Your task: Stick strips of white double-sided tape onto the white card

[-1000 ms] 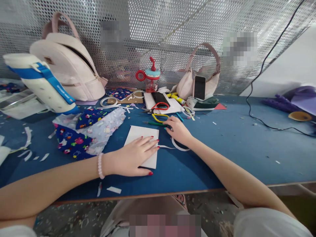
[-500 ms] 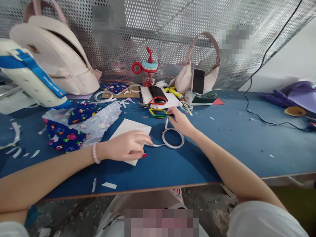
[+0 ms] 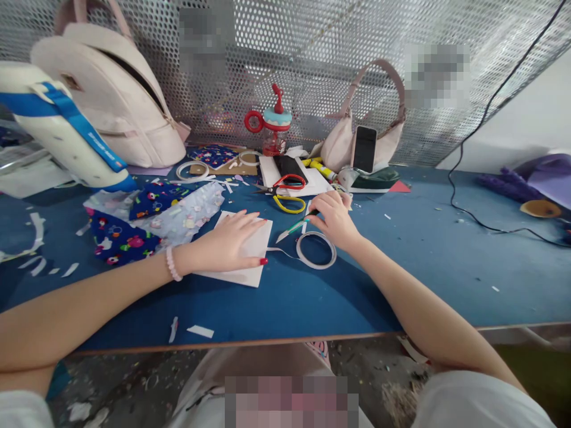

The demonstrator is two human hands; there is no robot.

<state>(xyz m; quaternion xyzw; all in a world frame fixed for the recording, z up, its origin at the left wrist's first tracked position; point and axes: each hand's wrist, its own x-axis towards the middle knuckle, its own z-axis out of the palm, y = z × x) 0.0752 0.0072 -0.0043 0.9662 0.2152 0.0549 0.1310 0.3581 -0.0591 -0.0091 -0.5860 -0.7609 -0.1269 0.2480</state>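
Note:
My left hand [image 3: 229, 241] lies flat, fingers spread, on a white card [image 3: 250, 274] on the blue table. My right hand [image 3: 334, 215] is closed round the handle of a green craft knife [image 3: 292, 229], its pale blade pointing down and left. Just below that hand, a roll of white tape [image 3: 299, 257] lies flat, with a thin strip running left from it to the card's edge. Scissors [image 3: 288, 205] with red and yellow handles lie beyond the knife. Patterned blue fabric or paper [image 3: 119, 241] is crumpled left of the card.
A white and blue bottle [image 3: 57, 128] and a pale backpack [image 3: 111, 101] stand at the left. Behind are a red-handled cup [image 3: 273, 134], a handbag [image 3: 336, 145] and a phone [image 3: 364, 148]. A black cable [image 3: 475, 223] crosses the right side. Paper scraps [image 3: 200, 331] lie about.
My right hand has lifted the craft knife away from beside the scissors and turned its blade down and left. My left hand has opened out flat over the card, which has turned slightly.

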